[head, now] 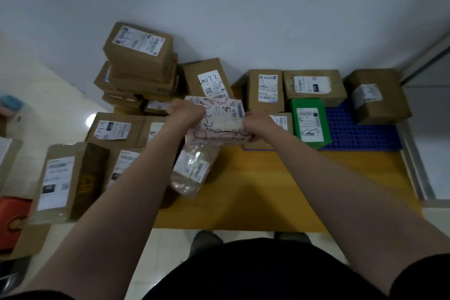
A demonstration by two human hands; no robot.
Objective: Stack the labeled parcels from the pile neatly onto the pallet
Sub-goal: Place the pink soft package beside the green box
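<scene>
Two hands grip one pink patterned parcel [215,119] between them: our left hand [187,113] clamps its left end and our right hand [257,123] clamps its right end, fingers wrapped around the edges. We hold it clear of the surface, its white shipping label [225,111] facing up with handwriting beside it. It hangs above the seam where the pile meets the pallet, just in front of a brown box with a handwritten label [209,79].

Below the pink parcel lies a clear plastic mailer bag [192,170] with its own label, resting partly on the yellow pallet section [243,190]. To our left the pile holds many brown cartons: a tall stack of cartons [138,66] against the wall, a flat carton [113,129] marked in pen, and a long carton [65,180] lying nearest to us.

On the blue pallet section [353,129] to our right we see parcels already placed: an upright brown box [266,89], a wide brown box [314,86] beside it, a green box [310,123] just in front of that one, and a separate brown box [376,95] near the far right edge. Another labelled carton [283,124] sits partly hidden behind our right hand. At the far left edge an orange item [12,221] shows, too cut off to identify.
</scene>
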